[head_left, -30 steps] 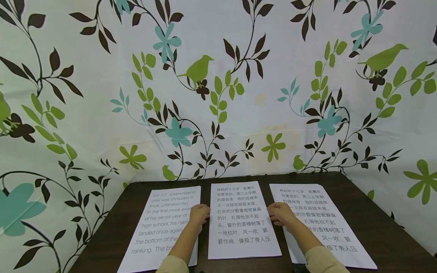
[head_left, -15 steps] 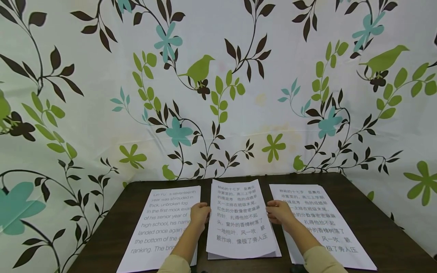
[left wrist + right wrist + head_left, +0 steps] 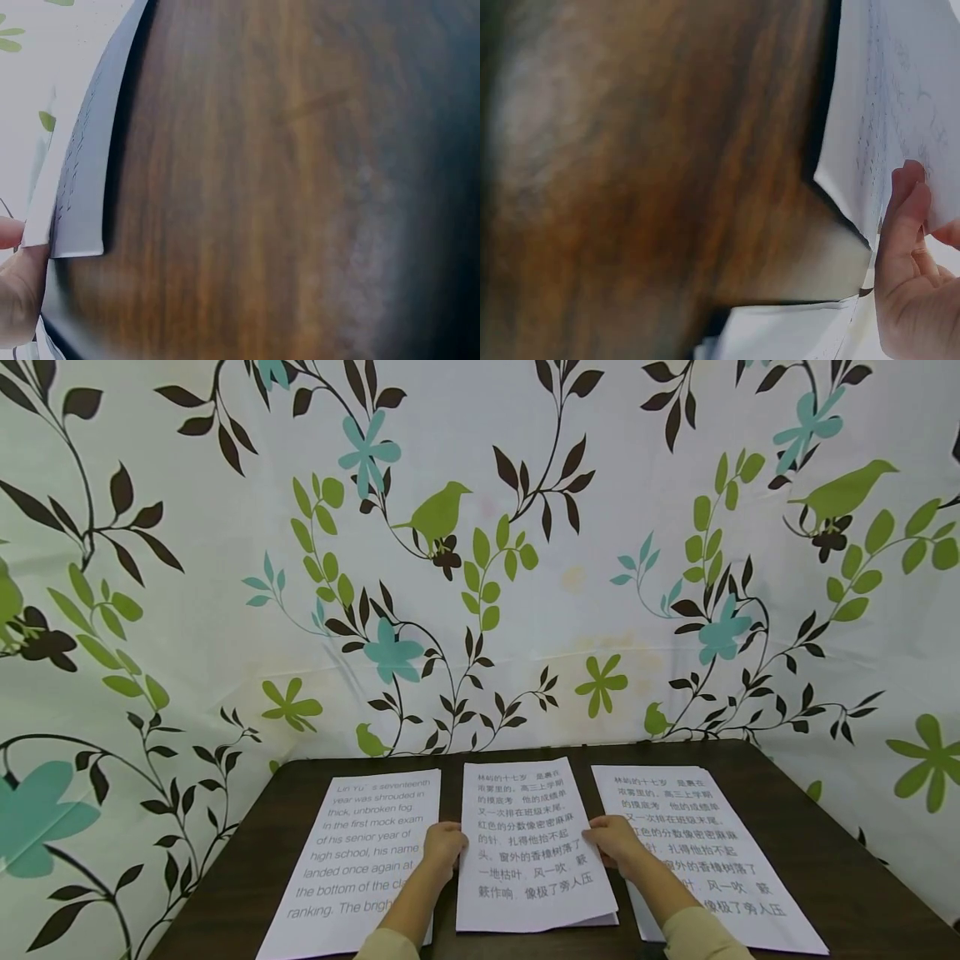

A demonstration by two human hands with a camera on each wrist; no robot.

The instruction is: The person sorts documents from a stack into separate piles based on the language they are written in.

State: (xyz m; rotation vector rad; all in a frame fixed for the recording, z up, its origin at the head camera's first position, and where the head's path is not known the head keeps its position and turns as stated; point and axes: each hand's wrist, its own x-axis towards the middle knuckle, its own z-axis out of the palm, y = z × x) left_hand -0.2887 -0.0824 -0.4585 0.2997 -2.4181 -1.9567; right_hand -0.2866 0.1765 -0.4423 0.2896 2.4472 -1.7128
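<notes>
In the head view, a printed sheet with Chinese text (image 3: 521, 868) tops the middle paper stack, its near right corner raised off the pages below. My left hand (image 3: 444, 845) pinches the sheet's left edge; the left wrist view has thumb and finger (image 3: 26, 281) on either side of it. On the opposite edge my right hand (image 3: 615, 843) pinches the same sheet. The right wrist view shows the sheet (image 3: 937, 97) lifted at that side, with fingers (image 3: 906, 217) against its underside. Lower pages (image 3: 851, 112) lie beneath it.
An English-text stack (image 3: 352, 852) lies on the left of the dark wooden table (image 3: 225, 885). Another Chinese-text stack (image 3: 750, 885) is on the right, partly behind my right forearm. A cloth with leaves and birds (image 3: 525, 693) hangs behind the table.
The middle top sheet goes from flat to lifted and bowed, then lower again with only its right side visibly raised. Both hands have shifted slightly toward me.
</notes>
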